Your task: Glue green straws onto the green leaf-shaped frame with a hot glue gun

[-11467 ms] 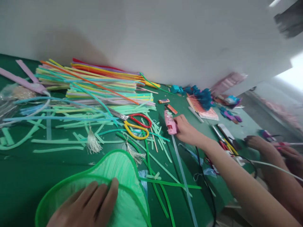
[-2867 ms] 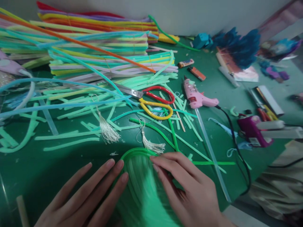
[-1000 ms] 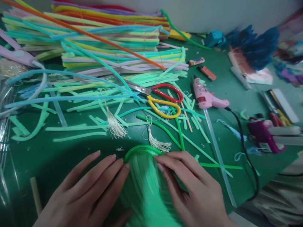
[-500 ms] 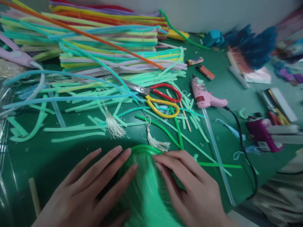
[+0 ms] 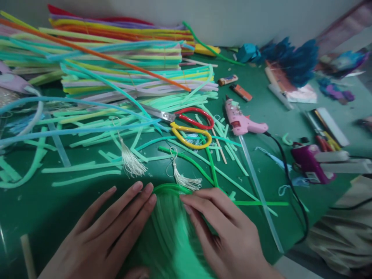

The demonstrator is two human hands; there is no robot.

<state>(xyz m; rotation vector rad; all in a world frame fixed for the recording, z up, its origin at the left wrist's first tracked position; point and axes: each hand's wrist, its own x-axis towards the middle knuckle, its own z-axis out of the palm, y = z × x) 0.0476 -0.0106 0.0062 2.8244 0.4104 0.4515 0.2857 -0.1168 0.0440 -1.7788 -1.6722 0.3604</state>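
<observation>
Between left hand (image 5: 101, 228), fingers open against its edge, and right hand (image 5: 232, 228), pinching its rim, green piece (image 5: 171, 232) runs lengthwise toward wearer.

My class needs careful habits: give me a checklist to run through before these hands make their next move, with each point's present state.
1. Right hand has the green panel's edge: ok, right hand pinches the rim of the green panel.
2. Left hand steadies the other side: ok, left hand is spread with fingertips at the rim.
3. Glue gun set down, away from both hands: ok, glue gun lies on the table.
4. Glue gun cool: cannot tell.
5. Scissors away from the panel: ok, scissors lie beyond it.
6. Space around the rim clear: not ok, a white tassel lies right beside it.
</observation>
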